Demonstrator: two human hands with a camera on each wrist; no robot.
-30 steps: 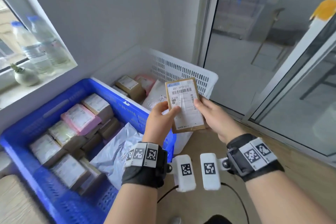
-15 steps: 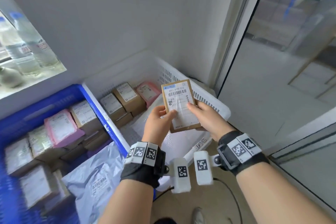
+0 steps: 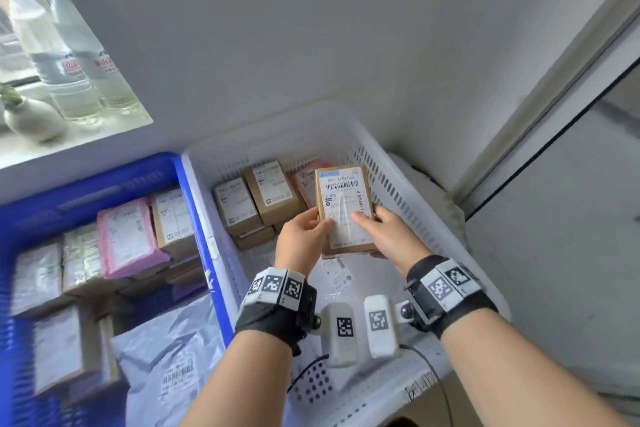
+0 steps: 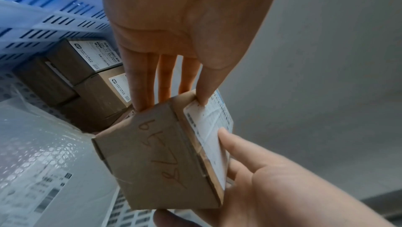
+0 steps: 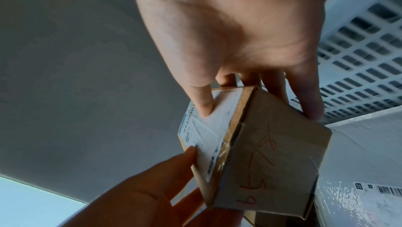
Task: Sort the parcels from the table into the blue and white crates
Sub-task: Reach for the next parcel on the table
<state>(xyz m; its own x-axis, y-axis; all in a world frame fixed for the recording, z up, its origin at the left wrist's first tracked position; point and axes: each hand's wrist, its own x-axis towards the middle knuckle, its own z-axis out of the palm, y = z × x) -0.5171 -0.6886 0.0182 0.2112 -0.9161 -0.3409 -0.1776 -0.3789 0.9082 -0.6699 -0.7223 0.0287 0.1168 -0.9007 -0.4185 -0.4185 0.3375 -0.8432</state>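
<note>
Brown cardboard parcel [image 3: 344,210], pinched between left hand [image 3: 300,242] and right hand [image 3: 389,234], hovers mid-frame over white slotted plastic crate [image 3: 408,191]; lowering and release seem next.

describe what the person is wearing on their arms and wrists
Bare forearms, no sleeves. Each wrist carries a black strap: left wrist band, right wrist band, both with white blocks printed with square black-and-white markers. A white camera pod with a marker hangs inside each wrist, trailing thin black cables.

two water bottles [image 3: 65,55], small white vase [image 3: 33,118]
</note>
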